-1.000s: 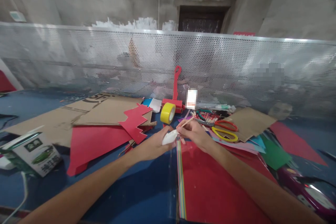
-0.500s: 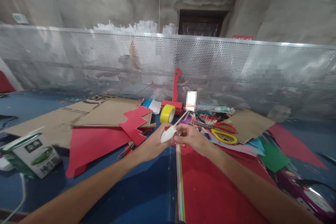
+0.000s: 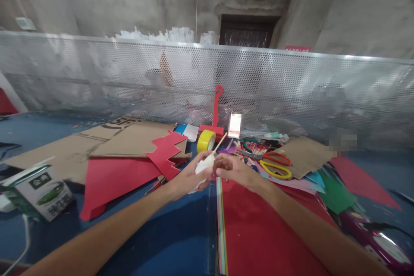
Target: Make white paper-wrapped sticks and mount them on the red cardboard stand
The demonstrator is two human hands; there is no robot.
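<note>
A crumpled white wad that looks like tissue (image 3: 203, 164) is gripped in my left hand (image 3: 190, 177), with the thumb pressed along it. From its top a thin pale wooden stick (image 3: 221, 141) pokes up and to the right. My right hand (image 3: 234, 170) is beside the wad's right edge, its fingers curled in toward the thumb. What those fingertips hold, if anything, is hidden. Just behind the hands stands a yellow tape roll (image 3: 205, 140). Under my right forearm lies a stack of red sheets (image 3: 258, 228) with coloured edges.
Cardboard (image 3: 129, 140) and zigzag-cut red paper (image 3: 168, 151) lie to the left, near a tissue pack (image 3: 48, 194). Yellow-handled scissors (image 3: 275, 169) rest among sticks on the right. A glue gun with a purple body (image 3: 378, 241) is at lower right. Perforated metal mesh (image 3: 274, 82) closes the back.
The white wad now looks fuller and sits lower in my left hand. The stick has tilted more upright. My right fingers have curled further inward.
</note>
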